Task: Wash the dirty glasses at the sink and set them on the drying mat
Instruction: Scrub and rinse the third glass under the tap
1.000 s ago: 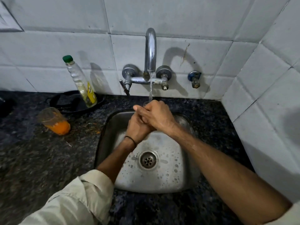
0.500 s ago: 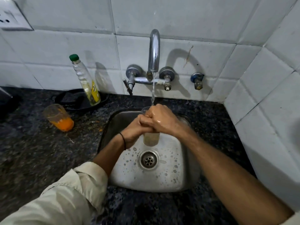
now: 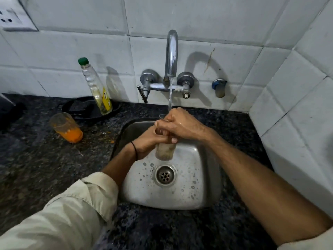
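Observation:
A clear drinking glass (image 3: 164,151) stands upright over the steel sink (image 3: 203,177), under the running stream from the tap (image 3: 172,53). My left hand (image 3: 146,143) grips the glass from the left. My right hand (image 3: 180,126) covers its top, fingers curled over the rim; whether they reach inside is hidden. Murky water fills the glass's lower part. A second glass (image 3: 65,128) with orange residue stands on the dark counter to the left of the sink.
A soap bottle (image 3: 95,86) with a green cap leans on the tiled wall, its base in a black pan (image 3: 84,110). The drain (image 3: 165,175) sits mid-sink. A tiled side wall closes the right. A wall socket (image 3: 12,18) is at top left.
The glass has come down into view below my hands, which were clasped tight over it a second ago. The camera tilted up slightly; water keeps running.

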